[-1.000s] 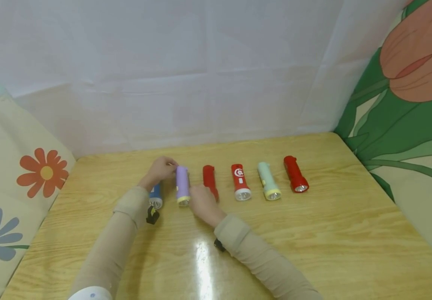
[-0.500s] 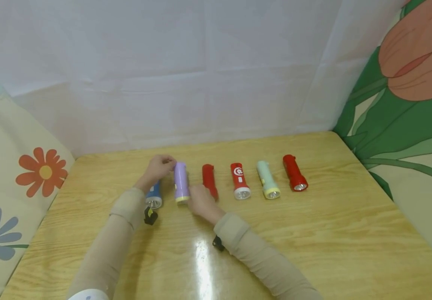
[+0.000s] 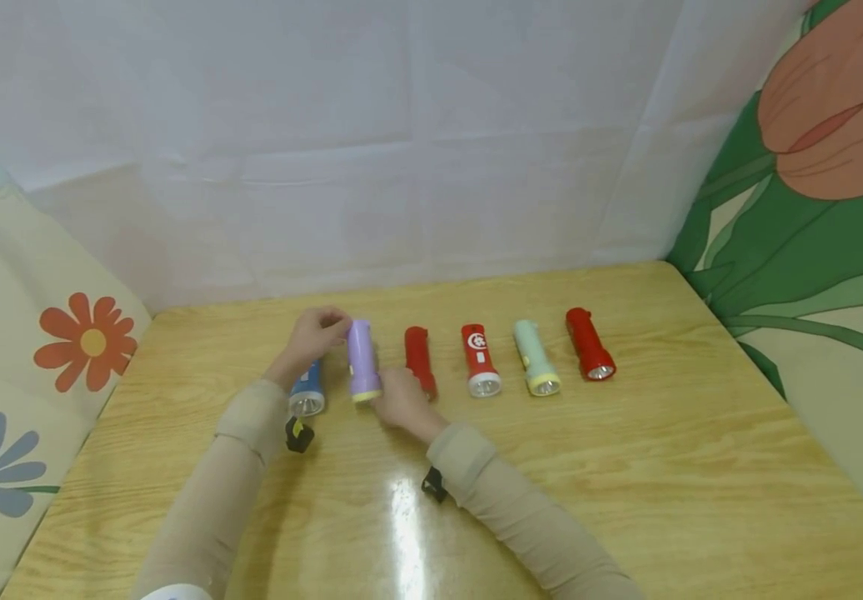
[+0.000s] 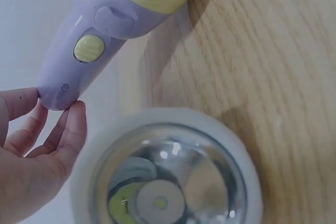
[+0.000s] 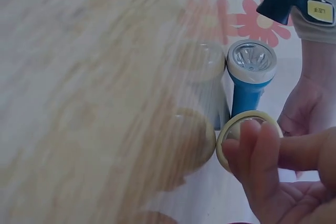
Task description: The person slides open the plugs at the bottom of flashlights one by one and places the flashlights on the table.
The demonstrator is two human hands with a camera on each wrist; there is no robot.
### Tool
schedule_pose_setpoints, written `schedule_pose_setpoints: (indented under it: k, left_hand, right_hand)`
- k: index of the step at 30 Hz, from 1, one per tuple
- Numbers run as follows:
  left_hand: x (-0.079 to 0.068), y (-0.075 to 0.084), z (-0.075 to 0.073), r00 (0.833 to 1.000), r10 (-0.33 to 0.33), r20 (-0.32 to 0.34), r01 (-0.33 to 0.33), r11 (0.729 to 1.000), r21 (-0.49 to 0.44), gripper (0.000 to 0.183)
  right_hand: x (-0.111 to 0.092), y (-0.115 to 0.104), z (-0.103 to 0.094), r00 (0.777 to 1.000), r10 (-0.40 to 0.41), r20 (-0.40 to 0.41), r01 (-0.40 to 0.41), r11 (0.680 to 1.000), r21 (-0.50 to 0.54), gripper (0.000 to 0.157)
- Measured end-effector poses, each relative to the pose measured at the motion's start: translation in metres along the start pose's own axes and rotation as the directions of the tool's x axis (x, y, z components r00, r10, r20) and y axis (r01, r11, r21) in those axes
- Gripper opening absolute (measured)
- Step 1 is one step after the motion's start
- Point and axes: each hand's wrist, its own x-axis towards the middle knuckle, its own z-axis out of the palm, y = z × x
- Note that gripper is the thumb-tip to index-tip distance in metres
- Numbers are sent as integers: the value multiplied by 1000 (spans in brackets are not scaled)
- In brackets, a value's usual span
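Note:
A purple flashlight [image 3: 362,360] with a pale yellow head ring lies between my hands. At its far, tail end, my left hand [image 3: 315,333] pinches it with thumb and fingertips; the left wrist view shows the grip beside the yellow switch [image 4: 88,49]. My right hand [image 3: 405,400] holds the near, head end, its fingers [image 5: 261,153] partly covering the lens. Left of it, a blue flashlight [image 3: 307,390] with a white ring lies partly under my left wrist. To the right is a dark red flashlight [image 3: 417,354], its head partly hidden by my right hand.
Farther right lie a red-and-white flashlight [image 3: 479,354], a mint green flashlight [image 3: 533,354] and another red flashlight [image 3: 587,342], all lens toward me. The wooden table [image 3: 664,467] ends at a white cloth [image 3: 431,167] behind, with flowered cloths at both sides.
The purple flashlight has shifted slightly away from me, and its lens has gone out of sight in the head view. Both hands have stayed on it; the other flashlights lie still.

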Motion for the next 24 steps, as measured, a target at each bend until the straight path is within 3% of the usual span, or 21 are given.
schedule_pose_setpoints:
  k: [8, 14, 19, 24]
  left_hand:
    - [-8, 4, -1, 999, -14, -53, 13, 1000, -26, 26]
    - [-11, 2, 0, 998, 2, -66, -5, 998, -57, 25]
    - [-13, 3, 1, 996, 22, -82, -26, 998, -51, 26]
    - [-15, 4, 1, 990, 95, -105, -103, 992, -67, 23]
  right_hand:
    - [-1, 2, 0, 999, 19, 28, -24, 983, 184, 12]
    - [-1, 0, -2, 1000, 23, 18, -25, 992, 123, 19]
    - [1, -2, -3, 999, 53, 0, -53, 997, 55, 15]
    - [2, -3, -3, 998, 66, -23, -66, 998, -1, 16]
